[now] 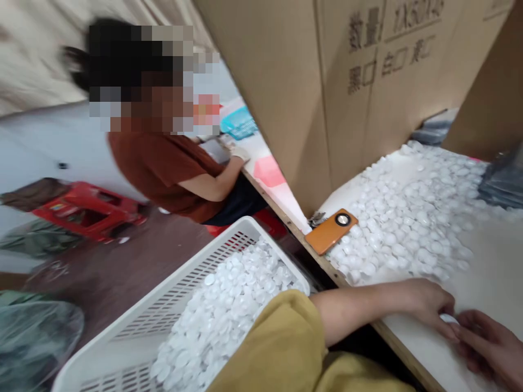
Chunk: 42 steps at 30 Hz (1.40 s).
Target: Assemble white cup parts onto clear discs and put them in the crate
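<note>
Above the tabletop at the lower right, my left hand (pixel 427 306) and my right hand (pixel 488 344) meet. A small white round piece, like a cap, (pixel 448 318) shows between their fingertips. The fingers of both hands are closed on it, and parts of them hide much of it. Behind my hands a wide heap of similar white pieces (pixel 412 218) is spread over the white table (pixel 484 272). A white slotted basket (pixel 134 321) beside my left arm holds many more of these pieces.
An orange phone (pixel 332 231) lies at the table's edge beside the heap. A tall cardboard panel (pixel 286 92) divides the table. Beyond it sits a person in a rust-coloured shirt (pixel 159 163). A red stool (pixel 90 209) and a plastic bag (pixel 38 343) are at the left.
</note>
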{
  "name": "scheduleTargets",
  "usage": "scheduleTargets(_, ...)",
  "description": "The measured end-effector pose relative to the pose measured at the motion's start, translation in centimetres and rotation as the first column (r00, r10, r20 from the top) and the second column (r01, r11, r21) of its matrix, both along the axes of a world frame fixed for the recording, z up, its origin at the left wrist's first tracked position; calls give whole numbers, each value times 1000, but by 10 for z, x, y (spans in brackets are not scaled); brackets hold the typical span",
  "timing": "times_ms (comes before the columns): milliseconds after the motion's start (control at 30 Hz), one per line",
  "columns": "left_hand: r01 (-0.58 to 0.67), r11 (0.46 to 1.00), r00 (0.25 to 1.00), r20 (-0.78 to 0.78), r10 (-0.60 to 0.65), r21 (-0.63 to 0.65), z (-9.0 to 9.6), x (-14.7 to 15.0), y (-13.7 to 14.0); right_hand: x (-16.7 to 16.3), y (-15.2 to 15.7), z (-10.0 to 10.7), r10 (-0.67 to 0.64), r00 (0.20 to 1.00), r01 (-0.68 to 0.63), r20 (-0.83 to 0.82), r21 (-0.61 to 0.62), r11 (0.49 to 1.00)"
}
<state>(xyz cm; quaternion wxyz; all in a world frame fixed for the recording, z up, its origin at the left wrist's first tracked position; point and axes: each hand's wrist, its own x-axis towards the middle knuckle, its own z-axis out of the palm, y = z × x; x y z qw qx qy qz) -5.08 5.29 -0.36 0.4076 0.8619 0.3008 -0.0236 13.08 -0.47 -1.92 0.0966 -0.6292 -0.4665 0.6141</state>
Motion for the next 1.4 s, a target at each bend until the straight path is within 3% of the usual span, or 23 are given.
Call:
scheduleTargets(200,27,997,997,-75,-21,73,6,4,13,-16,18,25,-45,999,45,-1,-1,999)
scheduleTargets(333,-70,997,997,-35,71,24,13,8,8,-17,23,32,-48,998,46,52,31,998)
scheduleTargets(433,-179,982,982,48,182,-55,25,-7,-6,-8,11,33,-52,998,48,27,134,990)
scheduleTargets(533,-271,952,957,67,283,-143,44,-67,-24,8,-8,35,-17,991,-28,133,329,944)
scheduleTargets(633,-376,904,926,-103,362,-205,66,-166,-49,22,-29,36,107,918,-290,381,463,838)
scheduleTargets(667,-453,875,882,-230,411,-173,72,-199,-59,25,-35,35,145,880,-376,453,477,794)
scheduleTargets(733,-585,811,712,-488,505,-16,78,-252,-78,28,-44,31,179,812,-492,555,487,721)
scheduleTargets(800,-633,756,562,-572,597,168,79,-276,-91,29,-49,24,197,775,-552,600,493,673)
scheduleTargets(867,-632,719,558,-473,682,289,74,-264,-93,30,-49,19,207,770,-571,604,505,647)
scheduleTargets(967,-629,661,662,-165,731,410,62,-198,-73,32,-43,16,188,789,-557,585,553,619)
scheduleTargets(1000,-614,650,700,-72,711,448,58,-171,-63,33,-41,16,165,795,-547,583,572,611)
scheduleTargets(1067,-513,677,805,22,593,528,48,-119,-41,36,-38,16,104,806,-516,582,607,604)
scheduleTargets(1167,-302,716,902,-54,428,629,33,-66,-11,39,-39,14,-4,843,-421,538,665,617)
scheduleTargets(1300,-205,716,903,-154,401,667,20,-49,15,41,-44,9,-109,910,-257,400,750,609)
scheduleTargets(1400,-287,729,906,-71,417,621,21,-58,22,40,-45,10,-150,930,-183,336,776,604)
